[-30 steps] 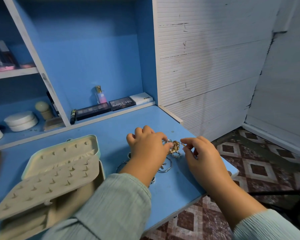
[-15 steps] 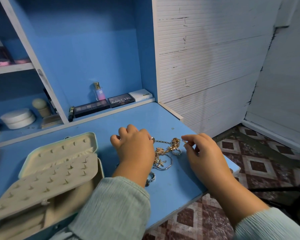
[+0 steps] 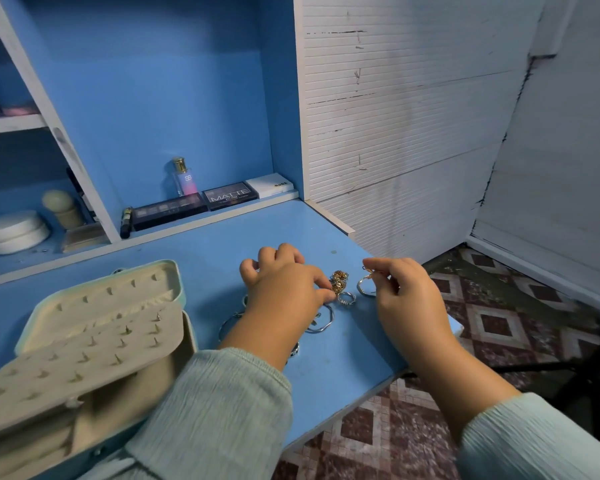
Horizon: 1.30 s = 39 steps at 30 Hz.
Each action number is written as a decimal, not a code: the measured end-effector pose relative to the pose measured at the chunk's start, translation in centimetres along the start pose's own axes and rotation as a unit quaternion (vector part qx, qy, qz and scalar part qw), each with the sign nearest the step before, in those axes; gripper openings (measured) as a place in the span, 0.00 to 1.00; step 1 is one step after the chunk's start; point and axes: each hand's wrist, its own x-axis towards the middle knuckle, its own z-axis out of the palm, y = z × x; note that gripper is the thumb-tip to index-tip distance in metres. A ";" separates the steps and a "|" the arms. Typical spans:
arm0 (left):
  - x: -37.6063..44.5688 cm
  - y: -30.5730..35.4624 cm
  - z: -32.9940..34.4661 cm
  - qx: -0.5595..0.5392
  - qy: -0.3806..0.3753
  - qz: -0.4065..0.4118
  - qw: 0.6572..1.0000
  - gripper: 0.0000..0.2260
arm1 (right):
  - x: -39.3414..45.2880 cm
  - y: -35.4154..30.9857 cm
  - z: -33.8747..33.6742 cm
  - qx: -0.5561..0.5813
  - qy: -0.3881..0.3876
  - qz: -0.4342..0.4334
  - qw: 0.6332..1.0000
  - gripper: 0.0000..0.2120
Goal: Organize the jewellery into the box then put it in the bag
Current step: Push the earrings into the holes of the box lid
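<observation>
A pale green jewellery box [image 3: 94, 327] lies open at the left of the blue desk [image 3: 201, 251], its beige studded panels showing. A heap of jewellery sits at the desk's right end: a gold chain cluster [image 3: 339, 280], a silver ring [image 3: 347, 299] and silver bangles [image 3: 321, 323]. My left hand [image 3: 284, 292] hovers over the heap and pinches the gold chain cluster with thumb and fingertips. My right hand [image 3: 406, 296] pinches a small gold earring [image 3: 368, 270] just right of the heap. The bag is not in view.
Behind the desk a shelf ledge carries a perfume bottle [image 3: 184, 176], eyeshadow palettes [image 3: 229, 196] and a white box [image 3: 269, 185]. White round tins [image 3: 13, 232] sit at the far left. The desk's right edge drops to a patterned tile floor [image 3: 499, 323].
My left hand moved left off the heap and came back to pinch the gold chain cluster. My right hand has lifted a little with the small earring.
</observation>
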 end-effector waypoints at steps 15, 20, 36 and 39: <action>0.0 -0.7 0.2 0.047 0.056 -0.066 0.995 0.13 | 2.7 0.3 -4.1 -0.162 -0.140 0.100 0.972 0.09; -0.2 -1.0 0.3 0.058 0.052 -0.099 0.992 0.12 | 2.6 0.6 -4.6 -0.147 -0.151 0.114 0.971 0.08; -0.7 3.6 0.5 -0.007 0.056 0.200 0.978 0.10 | 1.3 2.6 -4.6 -0.055 -0.088 0.082 0.991 0.07; -0.3 4.1 0.9 0.030 0.055 0.216 0.974 0.10 | 1.2 2.8 -4.5 -0.052 -0.085 0.077 0.992 0.07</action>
